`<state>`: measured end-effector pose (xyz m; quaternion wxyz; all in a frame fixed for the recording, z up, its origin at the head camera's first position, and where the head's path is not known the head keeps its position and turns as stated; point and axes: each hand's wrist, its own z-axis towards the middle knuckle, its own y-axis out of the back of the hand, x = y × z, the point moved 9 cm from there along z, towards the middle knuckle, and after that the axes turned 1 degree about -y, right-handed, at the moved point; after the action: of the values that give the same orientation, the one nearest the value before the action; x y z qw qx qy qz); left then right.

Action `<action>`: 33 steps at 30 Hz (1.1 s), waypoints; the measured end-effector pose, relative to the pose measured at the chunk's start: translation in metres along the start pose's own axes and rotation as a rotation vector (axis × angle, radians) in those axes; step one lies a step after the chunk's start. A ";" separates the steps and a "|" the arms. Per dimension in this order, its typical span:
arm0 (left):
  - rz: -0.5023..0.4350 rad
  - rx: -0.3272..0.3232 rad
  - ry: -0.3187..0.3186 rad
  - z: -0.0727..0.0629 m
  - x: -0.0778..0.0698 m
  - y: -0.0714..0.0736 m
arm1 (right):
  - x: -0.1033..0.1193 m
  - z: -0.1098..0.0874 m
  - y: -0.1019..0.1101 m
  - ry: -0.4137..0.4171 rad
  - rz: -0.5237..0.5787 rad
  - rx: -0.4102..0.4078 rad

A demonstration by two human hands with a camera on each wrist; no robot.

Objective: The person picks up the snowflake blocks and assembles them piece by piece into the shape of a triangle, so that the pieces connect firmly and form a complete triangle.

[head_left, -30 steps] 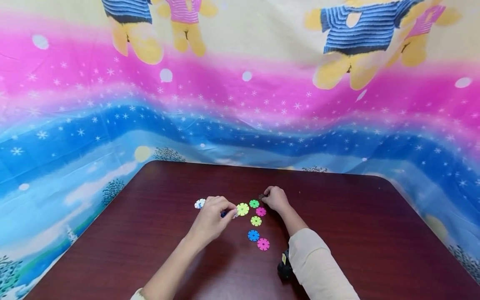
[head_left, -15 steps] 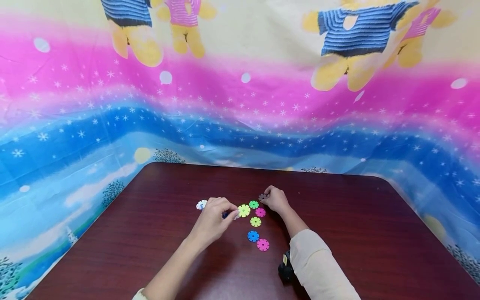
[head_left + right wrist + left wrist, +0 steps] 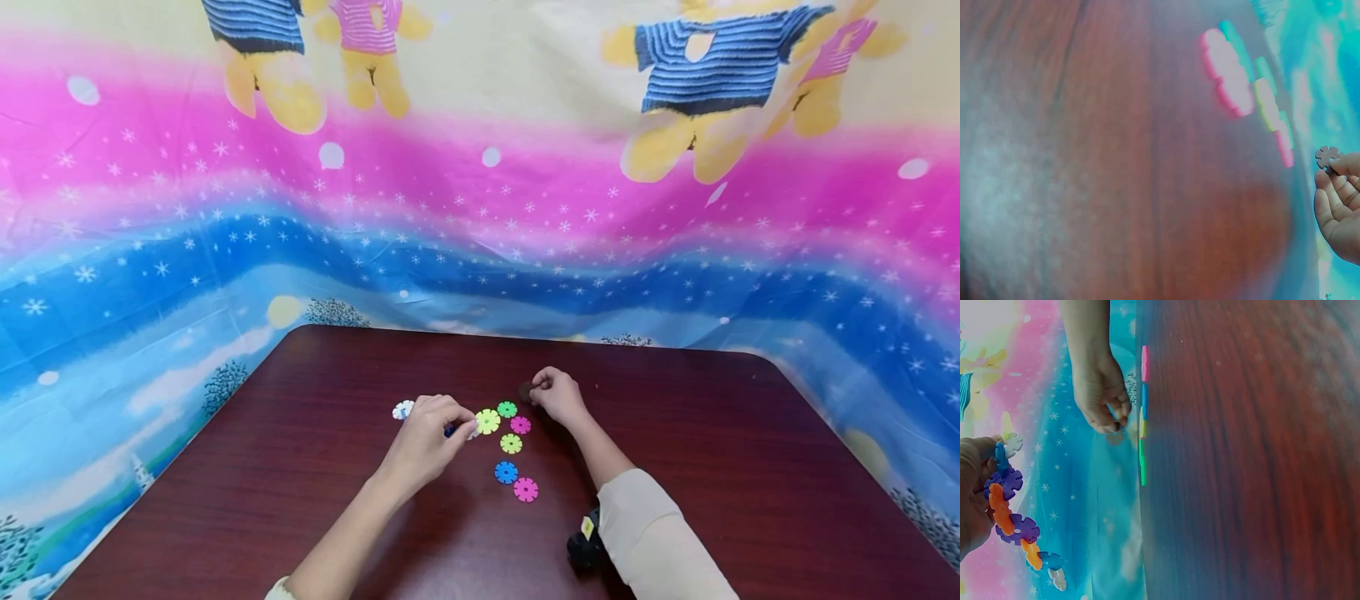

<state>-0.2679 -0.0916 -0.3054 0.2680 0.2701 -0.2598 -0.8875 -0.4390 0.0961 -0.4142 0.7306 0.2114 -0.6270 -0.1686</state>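
Left hand (image 3: 429, 432), pinching disc chain (image 3: 1021, 529); right hand (image 3: 560, 398), pinching brown disc (image 3: 1326, 155) at edge. Risk: a jolt could uncouple the chain.

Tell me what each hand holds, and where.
Left hand: disc chain, near its yellow end. Right hand: brown disc, by its edge.

A creased pink, blue and cream fabric backdrop (image 3: 450, 196) with white snowflakes (image 3: 591, 214) hangs behind a round-cornered reddish-brown table (image 3: 735, 467).
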 end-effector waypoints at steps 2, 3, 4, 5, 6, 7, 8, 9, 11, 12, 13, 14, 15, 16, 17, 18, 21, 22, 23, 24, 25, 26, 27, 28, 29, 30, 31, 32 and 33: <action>-0.003 -0.001 0.000 0.000 0.000 0.000 | 0.006 -0.003 0.005 0.024 0.059 -0.001; -0.005 0.000 -0.001 0.000 0.000 -0.001 | 0.009 -0.005 0.008 0.025 0.088 -0.001; -0.006 0.001 -0.002 0.000 0.000 -0.001 | 0.011 -0.006 0.011 0.024 0.117 -0.002; -0.007 0.003 -0.003 0.000 0.000 -0.002 | 0.014 -0.008 0.014 0.027 0.141 -0.003; -0.008 0.004 -0.003 0.001 0.000 -0.002 | 0.016 -0.009 0.017 0.012 0.164 -0.003; -0.010 0.006 -0.004 0.001 0.000 -0.002 | 0.019 -0.012 0.019 0.012 0.184 0.002; -0.011 0.008 -0.006 0.001 0.000 -0.003 | 0.022 -0.014 0.022 0.017 0.197 0.007; -0.012 0.010 -0.005 0.001 -0.001 -0.003 | 0.026 -0.017 0.024 0.023 0.209 0.011; -0.016 0.014 -0.003 0.001 -0.001 -0.003 | 0.035 -0.025 0.027 0.050 0.237 0.028; -0.018 0.017 0.001 0.001 -0.001 -0.003 | 0.039 -0.029 0.028 0.060 0.249 0.038; -0.020 0.020 0.004 0.001 -0.002 -0.003 | 0.042 -0.034 0.029 0.073 0.262 0.051; -0.020 0.022 0.006 0.001 -0.001 -0.004 | 0.046 -0.039 0.030 0.086 0.270 0.062; -0.023 0.025 0.011 0.001 -0.002 -0.004 | 0.050 -0.045 0.030 0.096 0.277 0.078; -0.026 0.027 0.015 0.001 -0.002 -0.004 | 0.053 -0.050 0.030 0.106 0.279 0.097; -0.029 0.029 0.018 0.001 -0.001 -0.004 | 0.056 -0.056 0.029 0.113 0.278 0.115; -0.033 0.030 0.021 0.001 -0.001 -0.004 | 0.058 -0.061 0.028 0.120 0.285 0.133; -0.047 0.035 0.032 0.002 -0.002 -0.005 | 0.065 -0.076 0.025 0.144 0.318 0.188; -0.053 0.039 0.036 0.002 -0.002 -0.006 | 0.068 -0.080 0.024 0.157 0.331 0.201; -0.056 0.043 0.040 0.002 -0.003 -0.007 | 0.070 -0.084 0.024 0.166 0.348 0.210; -0.060 0.047 0.042 0.002 -0.003 -0.008 | 0.072 -0.088 0.023 0.179 0.368 0.218; -0.065 0.051 0.043 0.002 -0.004 -0.009 | 0.074 -0.091 0.023 0.192 0.380 0.224; -0.070 0.055 0.043 0.002 -0.004 -0.010 | 0.076 -0.094 0.023 0.206 0.391 0.230; -0.076 0.056 0.041 0.002 -0.005 -0.011 | 0.078 -0.097 0.022 0.216 0.401 0.234; -0.079 0.059 0.040 0.003 -0.006 -0.011 | 0.080 -0.099 0.022 0.226 0.407 0.237; -0.081 0.060 0.037 0.003 -0.006 -0.012 | 0.081 -0.101 0.022 0.233 0.414 0.243; -0.084 0.062 0.034 0.003 -0.007 -0.012 | 0.083 -0.103 0.021 0.242 0.415 0.249; -0.086 0.063 0.031 0.003 -0.008 -0.013 | 0.084 -0.105 0.021 0.251 0.412 0.256; -0.085 0.065 0.029 0.003 -0.009 -0.013 | 0.085 -0.106 0.020 0.259 0.407 0.260; -0.084 0.066 0.028 0.004 -0.009 -0.013 | 0.086 -0.108 0.020 0.266 0.404 0.263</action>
<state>-0.2682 -0.0753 -0.3079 0.2250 0.3019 -0.2735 -0.8851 -0.3196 0.0797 -0.3444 0.7916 0.1955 -0.5715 0.0926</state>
